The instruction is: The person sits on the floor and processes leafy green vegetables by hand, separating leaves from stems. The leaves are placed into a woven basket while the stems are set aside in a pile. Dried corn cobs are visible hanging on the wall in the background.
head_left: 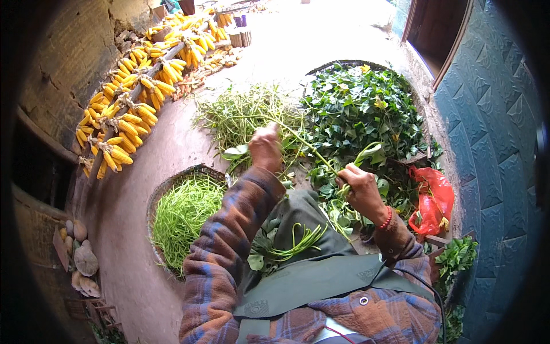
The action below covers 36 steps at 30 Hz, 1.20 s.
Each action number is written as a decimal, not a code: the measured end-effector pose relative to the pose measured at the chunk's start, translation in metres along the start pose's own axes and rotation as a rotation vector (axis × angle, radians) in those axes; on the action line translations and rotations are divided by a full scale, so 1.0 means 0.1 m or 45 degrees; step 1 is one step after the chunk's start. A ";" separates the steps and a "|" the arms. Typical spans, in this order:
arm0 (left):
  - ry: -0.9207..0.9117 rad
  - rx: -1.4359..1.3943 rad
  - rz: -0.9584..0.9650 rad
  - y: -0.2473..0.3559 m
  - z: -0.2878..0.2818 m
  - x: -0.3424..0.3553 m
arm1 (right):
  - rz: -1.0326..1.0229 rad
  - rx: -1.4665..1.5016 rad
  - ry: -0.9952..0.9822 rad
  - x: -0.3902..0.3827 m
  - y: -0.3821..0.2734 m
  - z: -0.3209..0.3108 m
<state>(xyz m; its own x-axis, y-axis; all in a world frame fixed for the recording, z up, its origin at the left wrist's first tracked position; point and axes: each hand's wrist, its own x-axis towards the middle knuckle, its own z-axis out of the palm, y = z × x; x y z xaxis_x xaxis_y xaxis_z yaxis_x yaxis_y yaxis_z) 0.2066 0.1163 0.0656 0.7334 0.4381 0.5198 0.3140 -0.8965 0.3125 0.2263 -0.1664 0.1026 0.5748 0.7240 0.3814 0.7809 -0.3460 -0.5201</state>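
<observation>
My left hand point(264, 148), slightly blurred, is closed on the upper part of a long green vine point(309, 146). My right hand point(360, 189) grips the lower part of that vine, with leaves point(369, 153) sticking up above its fingers. A few bright green stems point(298, 245) lie on my dark apron point(298, 218) below my hands. A basket of trimmed stems point(189, 223) sits to the lower left. Beyond my left hand lies a loose heap of pale, stripped vines point(235, 112); a big basket heaped with dark leaves point(358, 109) stands at the upper right.
Corn bunches point(129, 123) hang along a pole by the left wall. Squashes point(86, 261) lie at its foot. At the right are a red plastic bag point(429, 203), more leafy greens point(455, 258), a blue-green patterned door point(492, 172) and a dark doorway point(429, 34). Short logs point(239, 37) stand at the back.
</observation>
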 end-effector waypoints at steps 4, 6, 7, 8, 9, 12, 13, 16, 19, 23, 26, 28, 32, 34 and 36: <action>0.148 -0.583 -0.493 -0.87 -0.08 0.24 | 0.096 0.126 0.173 -0.07 0.07 -0.17; 0.048 -0.994 -0.516 -0.98 -0.08 0.17 | 0.124 0.186 0.230 -0.03 0.19 -0.11; -0.071 -1.318 -0.542 -0.89 -0.11 0.10 | 0.142 0.216 0.256 0.00 0.22 -0.09; -0.152 -1.469 -0.641 -0.70 -0.16 0.05 | 0.140 0.245 0.257 0.04 0.21 -0.08; -0.230 -1.612 -0.742 -0.48 -0.23 -0.01 | 0.175 0.297 0.242 0.07 0.22 -0.04; -0.418 -1.797 -0.770 -0.12 -0.19 -0.26 | 0.182 0.432 0.164 0.16 0.21 0.07; -0.464 -1.877 -0.631 -0.05 -0.15 -0.36 | 0.181 0.480 0.132 0.18 0.19 0.10; -0.695 -1.699 -0.584 0.29 -0.30 -0.48 | 0.140 0.569 0.102 0.22 0.20 0.17; -0.855 -1.834 -0.670 0.57 -0.31 -0.50 | 0.159 0.616 0.078 0.20 0.18 0.15; -0.962 -1.818 -0.537 0.59 -0.18 -0.53 | 0.227 0.679 0.041 0.20 0.16 0.10; -0.848 -1.803 -0.483 0.62 -0.07 -0.55 | 0.140 0.672 0.001 0.21 0.18 0.10; -0.720 -1.784 -0.287 0.61 -0.04 -0.54 | 0.142 0.649 -0.010 0.20 0.17 0.11; -0.585 -1.355 0.159 0.55 -0.09 -0.44 | 0.107 0.546 0.021 0.16 0.20 0.13; -0.873 -1.472 -0.033 0.50 -0.09 -0.41 | 0.083 0.469 0.036 0.15 0.18 0.15; -1.104 -1.460 -0.236 0.55 -0.29 -0.33 | 0.031 0.356 0.070 0.15 0.12 0.13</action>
<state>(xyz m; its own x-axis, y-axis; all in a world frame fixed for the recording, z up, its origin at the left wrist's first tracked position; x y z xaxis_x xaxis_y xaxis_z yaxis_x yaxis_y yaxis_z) 0.1827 0.0542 0.0887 0.9946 -0.0100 -0.1035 0.1018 -0.1053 0.9892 0.2416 -0.1524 0.0922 0.6113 0.6810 0.4031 0.6731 -0.1795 -0.7174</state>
